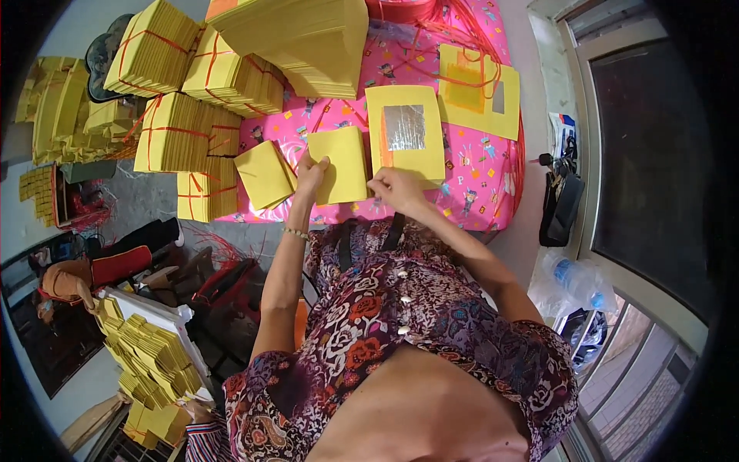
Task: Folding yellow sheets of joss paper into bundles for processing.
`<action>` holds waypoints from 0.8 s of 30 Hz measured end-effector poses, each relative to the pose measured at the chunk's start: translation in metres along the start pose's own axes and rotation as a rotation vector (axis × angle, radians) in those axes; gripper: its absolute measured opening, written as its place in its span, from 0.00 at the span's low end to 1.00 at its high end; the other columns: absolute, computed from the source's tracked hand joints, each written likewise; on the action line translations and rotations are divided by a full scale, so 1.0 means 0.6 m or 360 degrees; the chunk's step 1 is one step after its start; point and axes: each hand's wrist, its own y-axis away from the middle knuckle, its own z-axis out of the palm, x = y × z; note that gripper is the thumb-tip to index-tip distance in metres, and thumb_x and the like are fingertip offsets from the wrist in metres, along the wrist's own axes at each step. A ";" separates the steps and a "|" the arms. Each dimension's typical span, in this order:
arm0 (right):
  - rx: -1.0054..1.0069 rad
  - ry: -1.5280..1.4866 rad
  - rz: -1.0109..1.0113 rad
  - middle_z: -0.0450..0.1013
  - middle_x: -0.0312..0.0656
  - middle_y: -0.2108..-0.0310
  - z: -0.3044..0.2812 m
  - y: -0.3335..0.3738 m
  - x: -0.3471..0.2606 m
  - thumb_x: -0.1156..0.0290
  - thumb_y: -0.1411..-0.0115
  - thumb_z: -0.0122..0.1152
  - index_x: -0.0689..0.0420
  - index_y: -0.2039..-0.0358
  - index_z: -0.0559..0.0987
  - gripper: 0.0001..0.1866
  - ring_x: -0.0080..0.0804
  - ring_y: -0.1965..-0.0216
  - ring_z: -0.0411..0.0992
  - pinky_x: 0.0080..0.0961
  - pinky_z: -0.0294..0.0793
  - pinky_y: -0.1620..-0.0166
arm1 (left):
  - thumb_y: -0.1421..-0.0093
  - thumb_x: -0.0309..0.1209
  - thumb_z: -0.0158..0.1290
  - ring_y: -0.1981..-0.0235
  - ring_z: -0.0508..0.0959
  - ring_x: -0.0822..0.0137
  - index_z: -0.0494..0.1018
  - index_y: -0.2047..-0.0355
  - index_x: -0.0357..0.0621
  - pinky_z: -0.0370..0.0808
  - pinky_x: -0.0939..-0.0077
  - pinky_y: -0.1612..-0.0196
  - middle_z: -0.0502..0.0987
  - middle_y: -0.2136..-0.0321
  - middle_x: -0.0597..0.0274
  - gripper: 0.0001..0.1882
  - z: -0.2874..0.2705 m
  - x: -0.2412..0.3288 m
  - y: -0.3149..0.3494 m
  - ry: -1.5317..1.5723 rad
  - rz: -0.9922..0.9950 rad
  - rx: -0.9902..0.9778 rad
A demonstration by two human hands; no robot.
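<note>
— What sort of place is this?

— It looks like a home used as a small paper-folding workshop. Tied bundles of yellow paper (158, 46) sit stacked along the far side, and more yellow sheets lie heaped in a pile of folded pieces (150, 358) at the lower left.

— And the domestic side?

— The work surface is a table under a pink cartoon-print cloth (477, 165), set by a window (654, 162). A plastic water bottle (581, 281) and a black bag (560, 204) rest near the sill.
</note>
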 end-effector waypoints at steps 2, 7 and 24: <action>0.0189 0.0032 -0.0132 0.73 0.43 0.81 -0.021 0.001 0.008 0.63 0.43 0.58 0.56 0.71 0.76 0.09 0.39 0.78 0.73 0.36 0.69 0.73 | 0.41 0.24 0.49 0.61 0.76 0.67 0.67 0.51 0.36 0.73 0.72 0.59 0.76 0.60 0.58 0.17 -0.010 -0.032 -0.007 -0.0131 0.0126 0.0030; 0.0592 0.0163 -0.0173 0.74 0.43 0.75 -0.073 0.004 0.030 0.70 0.44 0.58 0.57 0.68 0.75 0.06 0.41 0.74 0.74 0.36 0.70 0.71 | 0.45 0.29 0.55 0.61 0.75 0.57 0.65 0.50 0.34 0.71 0.65 0.57 0.74 0.61 0.50 0.23 0.004 -0.046 0.003 -0.0787 0.0457 0.0225; 0.0295 0.0729 -0.0812 0.67 0.37 0.65 -0.096 0.003 0.063 0.67 0.59 0.69 0.53 0.62 0.75 0.21 0.37 0.60 0.66 0.33 0.69 0.57 | 0.40 0.44 0.48 0.40 0.54 0.44 0.59 0.39 0.59 0.52 0.50 0.40 0.54 0.39 0.46 0.28 0.080 -0.026 0.043 -0.1703 0.1177 -0.0044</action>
